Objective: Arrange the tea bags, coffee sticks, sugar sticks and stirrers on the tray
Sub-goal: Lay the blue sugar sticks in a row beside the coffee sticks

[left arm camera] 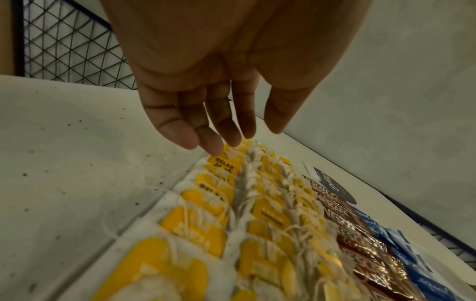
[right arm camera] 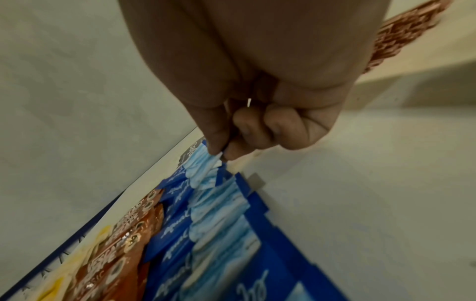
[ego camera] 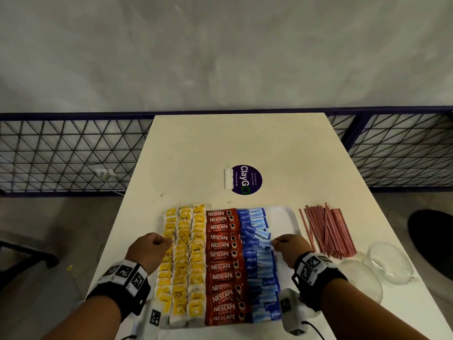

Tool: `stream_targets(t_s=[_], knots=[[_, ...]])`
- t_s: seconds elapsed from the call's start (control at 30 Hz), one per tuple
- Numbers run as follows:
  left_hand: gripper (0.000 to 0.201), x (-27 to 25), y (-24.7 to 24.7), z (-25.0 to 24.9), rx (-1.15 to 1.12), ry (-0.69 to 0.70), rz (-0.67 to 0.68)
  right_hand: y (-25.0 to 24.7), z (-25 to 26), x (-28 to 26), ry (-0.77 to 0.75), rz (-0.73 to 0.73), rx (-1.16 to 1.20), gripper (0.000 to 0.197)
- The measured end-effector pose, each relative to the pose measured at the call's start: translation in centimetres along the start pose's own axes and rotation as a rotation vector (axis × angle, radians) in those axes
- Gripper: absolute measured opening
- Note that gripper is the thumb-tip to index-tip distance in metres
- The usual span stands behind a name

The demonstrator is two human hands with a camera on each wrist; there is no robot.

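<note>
Pinched between thumb and forefinger of the right hand [ego camera: 286,250]: the near end of one blue sugar stick [ego camera: 264,244], lying askew across the blue column, long axis running crosswise, pointing away to the left of the fingertips. Directly beneath, the rest of the sugar sticks [ego camera: 261,273], shingled in a column along the white tray [ego camera: 282,217]. To their left, red coffee sticks [ego camera: 224,266] in a matching column; further left, three rows of yellow-tagged tea bags [ego camera: 182,261]. Bare strip of tray on the right side, apparently kept for the stirrers [ego camera: 327,231], which lie in a loose bundle on the table [ego camera: 245,143] just right of the tray, long axes running front to back, much nearer the right hand than the left. Left hand [ego camera: 149,249] relaxed, holding nothing, fingertips [left arm camera: 213,147] hovering at the outer tea-bag row. Beyond the stirrers, two clear glass bowls [ego camera: 389,263], nothing visible inside either.
</note>
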State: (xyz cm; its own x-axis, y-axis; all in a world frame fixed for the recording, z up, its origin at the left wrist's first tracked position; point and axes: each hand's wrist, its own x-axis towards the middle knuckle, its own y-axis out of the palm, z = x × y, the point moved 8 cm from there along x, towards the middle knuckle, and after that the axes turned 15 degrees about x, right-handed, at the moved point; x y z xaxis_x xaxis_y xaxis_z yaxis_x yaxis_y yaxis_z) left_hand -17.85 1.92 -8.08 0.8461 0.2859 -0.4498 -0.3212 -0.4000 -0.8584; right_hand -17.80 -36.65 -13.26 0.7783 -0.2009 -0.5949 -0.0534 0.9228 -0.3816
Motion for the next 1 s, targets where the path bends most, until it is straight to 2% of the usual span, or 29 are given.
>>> stream_targets(t_s=[0.2,0.43,0.57,0.67,0.83,1.0], knots=[[0.018,-0.1,0.1,0.4,-0.064,-0.014,0.014,0.6,0.6,-0.4,-0.010,0.021,-0.047,0.014],[0.019,-0.3,0.3,-0.3,-0.052,0.005,0.021,0.3,1.6,-1.3,-0.007,-0.036,-0.203,0.028],[0.021,-0.4,0.3,-0.3,-0.020,0.013,0.024,-0.1,1.7,-0.9,0.016,-0.102,-0.159,0.035],[0.019,-0.6,-0.2,-0.9,0.020,0.035,0.006,0.0,2.7,-0.7,-0.006,-0.112,-0.218,0.037],[0.016,-1.2,-2.0,-5.2,0.030,0.193,-0.103,0.4,3.2,0.1,0.014,-0.090,-0.302,0.040],[0.012,-2.0,-2.0,-11.7,0.144,0.434,-0.146,0.4,3.3,0.8,0.031,-0.053,-0.322,0.033]])
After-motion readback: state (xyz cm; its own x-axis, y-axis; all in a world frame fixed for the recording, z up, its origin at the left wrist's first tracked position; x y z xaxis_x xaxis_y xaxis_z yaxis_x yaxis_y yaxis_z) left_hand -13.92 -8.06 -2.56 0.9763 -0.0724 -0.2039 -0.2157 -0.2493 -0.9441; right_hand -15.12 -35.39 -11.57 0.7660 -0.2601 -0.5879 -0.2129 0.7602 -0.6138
